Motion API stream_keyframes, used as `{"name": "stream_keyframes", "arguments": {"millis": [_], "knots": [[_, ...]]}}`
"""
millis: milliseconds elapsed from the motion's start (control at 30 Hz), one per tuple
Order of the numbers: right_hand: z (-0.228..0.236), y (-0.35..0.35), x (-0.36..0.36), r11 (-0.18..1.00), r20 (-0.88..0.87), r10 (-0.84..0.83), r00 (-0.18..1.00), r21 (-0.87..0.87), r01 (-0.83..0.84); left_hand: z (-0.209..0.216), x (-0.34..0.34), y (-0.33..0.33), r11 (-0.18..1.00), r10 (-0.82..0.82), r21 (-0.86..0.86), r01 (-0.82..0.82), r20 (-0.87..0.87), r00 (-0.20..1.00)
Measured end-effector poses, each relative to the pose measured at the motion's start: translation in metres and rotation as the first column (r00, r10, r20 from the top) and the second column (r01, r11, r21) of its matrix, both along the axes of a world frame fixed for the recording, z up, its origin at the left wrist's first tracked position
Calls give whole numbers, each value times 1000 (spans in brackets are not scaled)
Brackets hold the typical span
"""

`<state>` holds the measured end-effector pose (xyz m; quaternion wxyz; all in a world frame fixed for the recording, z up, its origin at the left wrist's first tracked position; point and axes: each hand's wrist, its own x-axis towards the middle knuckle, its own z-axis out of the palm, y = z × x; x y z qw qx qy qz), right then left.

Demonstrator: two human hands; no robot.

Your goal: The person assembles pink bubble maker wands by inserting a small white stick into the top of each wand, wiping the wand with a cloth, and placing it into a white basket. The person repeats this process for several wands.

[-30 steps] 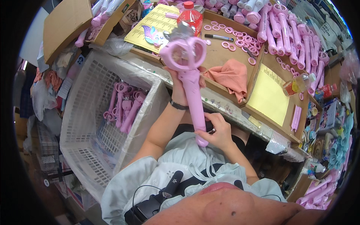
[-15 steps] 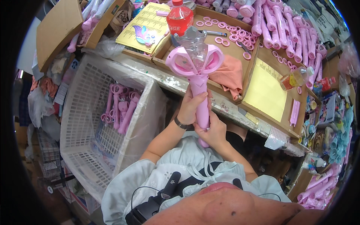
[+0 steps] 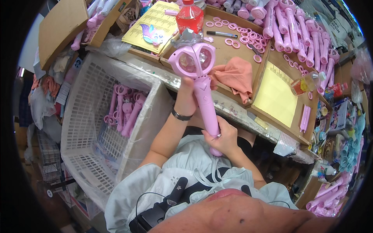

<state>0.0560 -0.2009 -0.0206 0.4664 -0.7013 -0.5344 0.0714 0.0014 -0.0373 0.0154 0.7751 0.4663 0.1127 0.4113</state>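
Note:
A pink toy wand (image 3: 206, 103) stands tilted in front of me, its head upward over the near edge of the cardboard tray. Two rounded pink frames with clear faceted windows make up the head, and a clear piece sticks up behind it. My left hand (image 3: 185, 100), with a dark band at the wrist, is closed around the neck just under the head; its fingers pass behind and their tips show on the far side. Lower down, my right hand (image 3: 224, 136) grips the handle near its bottom end, which pokes out below the fingers.
A white plastic basket (image 3: 134, 87) at left holds several pink wand parts (image 3: 126, 110). The cardboard tray (image 3: 217, 50) carries pink rings (image 3: 252, 37), a marker (image 3: 222, 34), an orange cloth (image 3: 235, 77) and yellow paper (image 3: 275, 93). A red drink bottle (image 3: 189, 17) stands behind the wand; pink handles (image 3: 289, 29) pile up far right.
The wand's head has gone from spread apart to folded together and moved slightly left. My left hand has slid up to the neck; my right hand has stayed low on the handle.

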Motion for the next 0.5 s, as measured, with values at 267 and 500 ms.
{"name": "stream_keyframes", "arguments": {"millis": [267,500], "knots": [[-1,0,2,1000,10,-10,1000,-6,10,-12,-8,-25,963,-152,-225,151,15,988],[-2,-14,18,916,-752,254,608,-16,-402,4,-12,8,989,-117,-92,114,-27,993]]}}
